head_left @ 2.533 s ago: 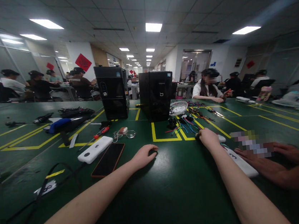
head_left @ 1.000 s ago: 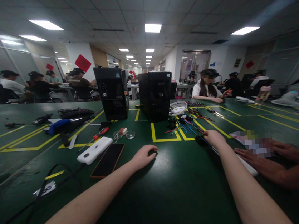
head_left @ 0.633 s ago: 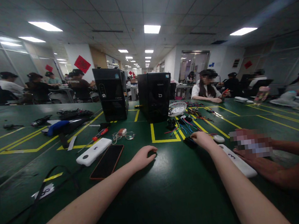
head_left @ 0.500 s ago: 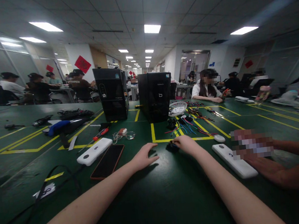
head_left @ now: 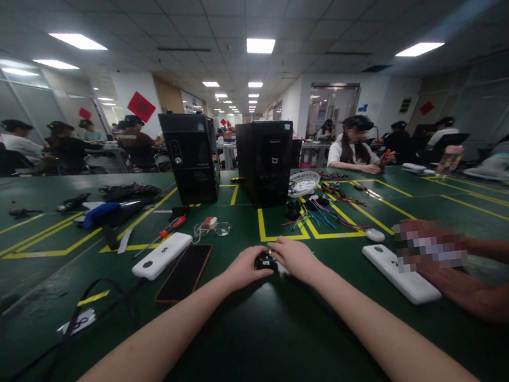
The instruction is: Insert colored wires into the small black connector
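Seemingly both sets of fingers are closed on the small black part [head_left: 265, 262], the left hand [head_left: 244, 268] and the right hand [head_left: 297, 257] pinching it from either side just above the green table [head_left: 272, 342]. It looks light, hard and rigid, with little to hold, so it is probably best taken by its body rather than any wire end, and it could slip from the fingertips. Around it lie a dark phone [head_left: 183, 272] to the left, loose coloured wires [head_left: 326, 218] beyond and a white power bank [head_left: 399, 264] to the right, under another person's hand [head_left: 449, 282].
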### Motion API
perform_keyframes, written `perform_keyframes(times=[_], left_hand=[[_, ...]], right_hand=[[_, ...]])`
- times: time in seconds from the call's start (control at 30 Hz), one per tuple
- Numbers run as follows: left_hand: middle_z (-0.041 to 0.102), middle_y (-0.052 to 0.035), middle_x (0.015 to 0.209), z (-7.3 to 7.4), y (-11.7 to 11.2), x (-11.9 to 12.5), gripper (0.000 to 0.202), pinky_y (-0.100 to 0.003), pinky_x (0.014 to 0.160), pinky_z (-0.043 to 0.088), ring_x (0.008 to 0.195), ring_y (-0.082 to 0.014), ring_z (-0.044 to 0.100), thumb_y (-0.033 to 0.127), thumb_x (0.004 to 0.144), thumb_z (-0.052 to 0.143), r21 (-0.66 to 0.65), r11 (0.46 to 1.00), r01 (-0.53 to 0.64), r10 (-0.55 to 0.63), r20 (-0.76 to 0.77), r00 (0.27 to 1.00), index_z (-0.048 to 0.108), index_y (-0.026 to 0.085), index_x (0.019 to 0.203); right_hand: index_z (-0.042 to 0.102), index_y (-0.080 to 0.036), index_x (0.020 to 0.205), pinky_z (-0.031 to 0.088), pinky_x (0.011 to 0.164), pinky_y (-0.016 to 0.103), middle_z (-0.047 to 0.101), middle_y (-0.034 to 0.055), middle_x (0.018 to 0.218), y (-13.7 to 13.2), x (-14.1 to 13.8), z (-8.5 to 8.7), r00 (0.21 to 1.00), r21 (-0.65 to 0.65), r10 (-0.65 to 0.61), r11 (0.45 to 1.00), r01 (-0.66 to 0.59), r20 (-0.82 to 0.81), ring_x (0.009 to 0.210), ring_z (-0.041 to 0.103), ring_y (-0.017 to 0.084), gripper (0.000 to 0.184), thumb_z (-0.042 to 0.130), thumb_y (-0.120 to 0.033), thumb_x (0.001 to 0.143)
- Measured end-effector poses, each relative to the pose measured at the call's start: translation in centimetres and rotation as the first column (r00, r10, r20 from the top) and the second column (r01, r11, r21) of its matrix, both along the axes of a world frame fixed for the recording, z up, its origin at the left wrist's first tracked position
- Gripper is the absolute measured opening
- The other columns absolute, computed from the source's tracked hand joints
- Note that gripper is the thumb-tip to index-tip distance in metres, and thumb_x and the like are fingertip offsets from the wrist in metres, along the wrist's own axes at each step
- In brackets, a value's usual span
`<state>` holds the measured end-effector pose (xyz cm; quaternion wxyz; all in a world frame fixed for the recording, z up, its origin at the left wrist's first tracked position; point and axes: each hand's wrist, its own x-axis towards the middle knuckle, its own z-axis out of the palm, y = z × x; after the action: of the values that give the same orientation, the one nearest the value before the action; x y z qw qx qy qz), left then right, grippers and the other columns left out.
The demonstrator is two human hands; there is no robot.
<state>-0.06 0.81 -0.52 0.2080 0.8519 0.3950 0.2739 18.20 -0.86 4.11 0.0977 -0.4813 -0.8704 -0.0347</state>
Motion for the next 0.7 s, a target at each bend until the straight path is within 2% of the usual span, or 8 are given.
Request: perform_keyframes(times=[0.27, 0.47, 0.57, 0.7], left_hand=[[0.060, -0.0082, 0.105, 0.0, 0.0, 0.2, 0.047, -0.037, 0.084, 0.043, 0.096, -0.0256, 0.055, 0.041, 0.069, 0.067, 0.022, 1.000, 0.008, -0.008, 0.001, 1.000, 0.056, 0.018, 0.108], [0.060, -0.0090, 0.107, -0.1, 0.1, 0.1, 0.046, -0.038, 0.088, 0.041, 0.099, -0.0261, 0.054, 0.041, 0.069, 0.067, 0.045, 0.999, 0.018, -0.018, 0.000, 1.000, 0.056, 0.017, 0.107], [0.060, -0.0082, 0.106, 0.0, 0.0, 0.2, 0.044, -0.038, 0.087, 0.042, 0.098, -0.0255, 0.054, 0.040, 0.069, 0.067, 0.040, 0.999, 0.021, -0.021, 0.002, 1.000, 0.056, 0.018, 0.106], [0.060, -0.0080, 0.105, 0.2, -0.1, 0.2, 0.046, -0.037, 0.085, 0.042, 0.096, -0.0250, 0.055, 0.040, 0.069, 0.067, 0.039, 0.999, 0.006, -0.005, -0.007, 1.000, 0.055, 0.018, 0.107]], right_hand=[[0.061, -0.016, 0.105, 0.038, 0.082, 0.028, 0.060, 0.0081, 0.096, 0.1, 0.5, 0.4, 0.997, 0.100, 0.039, 0.995, -0.031, -0.072, 0.093, 0.054, 0.017, 0.029, 0.036, -0.026, 0.092], [0.044, -0.018, 0.129, 0.039, 0.077, 0.026, 0.056, 0.0085, 0.103, -0.8, 0.1, 1.2, 0.988, 0.075, 0.124, 0.990, -0.118, -0.092, 0.091, 0.054, 0.016, 0.042, 0.034, -0.036, 0.092], [0.052, -0.019, 0.120, 0.039, 0.073, 0.024, 0.055, 0.0072, 0.098, -0.9, 0.0, 1.3, 0.994, 0.037, 0.099, 0.995, -0.097, -0.052, 0.086, 0.054, 0.015, 0.036, 0.032, -0.032, 0.093], [0.059, -0.018, 0.102, 0.037, 0.076, 0.024, 0.057, 0.0055, 0.094, -0.4, 0.1, 0.8, 0.996, 0.028, 0.076, 0.997, -0.075, -0.054, 0.087, 0.053, 0.014, 0.024, 0.039, -0.022, 0.091]])
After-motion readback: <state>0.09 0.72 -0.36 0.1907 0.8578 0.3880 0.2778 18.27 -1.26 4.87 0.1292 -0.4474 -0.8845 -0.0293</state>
